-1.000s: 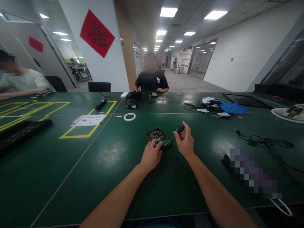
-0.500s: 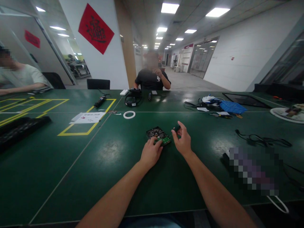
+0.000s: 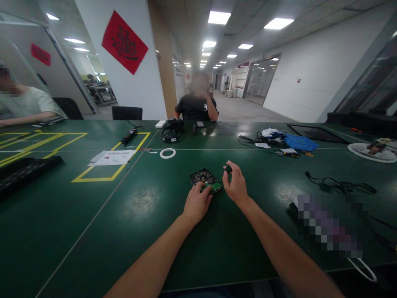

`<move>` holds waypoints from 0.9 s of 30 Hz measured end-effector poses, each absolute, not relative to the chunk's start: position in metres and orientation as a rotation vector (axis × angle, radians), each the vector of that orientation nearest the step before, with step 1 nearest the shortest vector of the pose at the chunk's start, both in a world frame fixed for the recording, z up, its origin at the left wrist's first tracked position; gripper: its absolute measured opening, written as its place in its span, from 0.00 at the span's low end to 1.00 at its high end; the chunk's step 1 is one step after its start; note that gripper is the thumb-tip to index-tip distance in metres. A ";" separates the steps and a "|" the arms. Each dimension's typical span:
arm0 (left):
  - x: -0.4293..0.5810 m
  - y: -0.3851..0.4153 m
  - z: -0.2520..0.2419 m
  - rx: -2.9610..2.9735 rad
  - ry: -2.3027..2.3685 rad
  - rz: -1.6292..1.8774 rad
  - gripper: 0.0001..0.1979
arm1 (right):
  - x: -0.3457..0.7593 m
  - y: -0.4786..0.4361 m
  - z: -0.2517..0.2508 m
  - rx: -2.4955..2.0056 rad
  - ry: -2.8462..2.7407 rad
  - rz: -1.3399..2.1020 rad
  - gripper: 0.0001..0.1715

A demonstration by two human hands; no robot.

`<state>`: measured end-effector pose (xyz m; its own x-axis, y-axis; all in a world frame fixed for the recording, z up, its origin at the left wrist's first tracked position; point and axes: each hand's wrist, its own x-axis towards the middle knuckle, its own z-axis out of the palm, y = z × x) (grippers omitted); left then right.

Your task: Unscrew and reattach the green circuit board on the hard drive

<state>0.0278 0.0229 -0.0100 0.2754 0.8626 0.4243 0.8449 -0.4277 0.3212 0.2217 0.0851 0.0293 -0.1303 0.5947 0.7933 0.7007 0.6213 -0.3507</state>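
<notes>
A hard disk drive [image 3: 206, 176] with a green circuit board lies on the green table in front of me. My left hand [image 3: 197, 202] grips its near side, fingertips resting on the board. Just right of the drive, my right hand [image 3: 236, 185] is raised with thumb and fingers closed around a small dark handle [image 3: 228, 169], which looks like a screwdriver's. Its shaft, if any, is too faint to make out. The near edge of the drive is partly hidden by my left fingers.
A white ring [image 3: 168, 153] lies beyond the drive, left of it. Paper sheets [image 3: 112, 157] lie by yellow tape. A blue basket [image 3: 300, 142], pliers [image 3: 287, 153] and a black cable [image 3: 341, 184] are on the right. Across the table sits a person [image 3: 196, 106].
My right hand has shifted slightly, and the dark handle now looks more upright. My left hand keeps its place on the drive. The whole view has tilted a little.
</notes>
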 end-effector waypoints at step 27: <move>0.025 0.010 -0.003 2.402 1.614 0.853 0.22 | 0.225 0.085 0.027 -1.031 -1.662 -0.146 0.26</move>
